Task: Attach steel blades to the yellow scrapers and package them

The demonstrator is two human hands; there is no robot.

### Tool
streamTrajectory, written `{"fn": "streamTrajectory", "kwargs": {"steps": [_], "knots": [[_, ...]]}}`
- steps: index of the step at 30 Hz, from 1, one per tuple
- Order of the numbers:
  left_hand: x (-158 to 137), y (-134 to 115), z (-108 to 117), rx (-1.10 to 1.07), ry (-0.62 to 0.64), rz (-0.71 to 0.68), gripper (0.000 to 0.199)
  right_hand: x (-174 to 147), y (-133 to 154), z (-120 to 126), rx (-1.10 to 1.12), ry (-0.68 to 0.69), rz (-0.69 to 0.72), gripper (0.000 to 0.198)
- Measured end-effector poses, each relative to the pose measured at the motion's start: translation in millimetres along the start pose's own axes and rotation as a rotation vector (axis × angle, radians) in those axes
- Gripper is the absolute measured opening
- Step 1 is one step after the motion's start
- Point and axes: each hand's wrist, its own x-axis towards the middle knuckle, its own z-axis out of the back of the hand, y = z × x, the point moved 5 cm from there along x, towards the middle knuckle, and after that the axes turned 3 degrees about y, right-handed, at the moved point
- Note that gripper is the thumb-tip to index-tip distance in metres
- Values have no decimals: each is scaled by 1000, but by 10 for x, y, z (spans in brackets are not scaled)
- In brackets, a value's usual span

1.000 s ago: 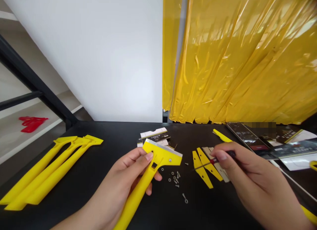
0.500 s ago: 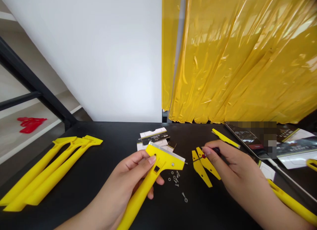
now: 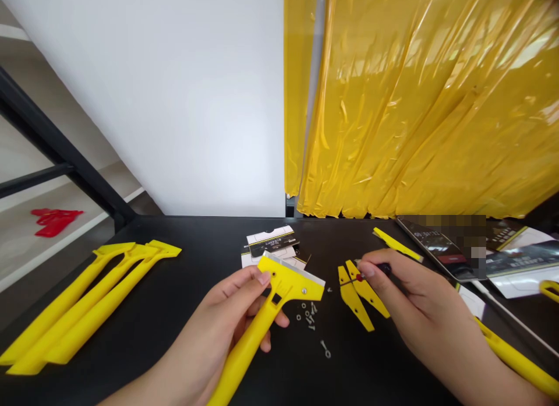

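Note:
My left hand point(image 3: 236, 301) is closed around a yellow scraper point(image 3: 251, 336), its thumb on the corner of the head. A metal blade point(image 3: 301, 269) runs along the head's far edge. One screw point(image 3: 304, 290) sits in the right side of the head; the left hole shows dark. My right hand point(image 3: 406, 295) pinches a small screwdriver point(image 3: 382, 268) with a dark and red handle, its thin shaft pointing left. Beneath the shaft lie two yellow plates point(image 3: 356, 298). Several small screws and nuts point(image 3: 309, 318) are scattered between my hands. A single small screw point(image 3: 329, 289) lies near the scraper's corner.
Yellow scraper handles point(image 3: 96, 295) lie together at left. Card packets point(image 3: 271, 243) rest behind my left hand. Another yellow strip point(image 3: 397, 244), a phone point(image 3: 430, 243) with a white cable point(image 3: 510, 313), and another yellow handle point(image 3: 515, 353) are at right. Yellow film point(image 3: 428, 103) hangs behind the table.
My left thumb has slid slightly left, off the edge of the left hole. The scraper has shifted a little. My right hand with the screwdriver has barely moved.

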Motion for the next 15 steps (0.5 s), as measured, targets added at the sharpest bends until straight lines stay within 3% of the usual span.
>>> {"fn": "streamTrajectory", "kwargs": {"steps": [15], "knots": [[-2,36,5,33,14,4,32,-6,95,-26,-1,99,24,25]]}}
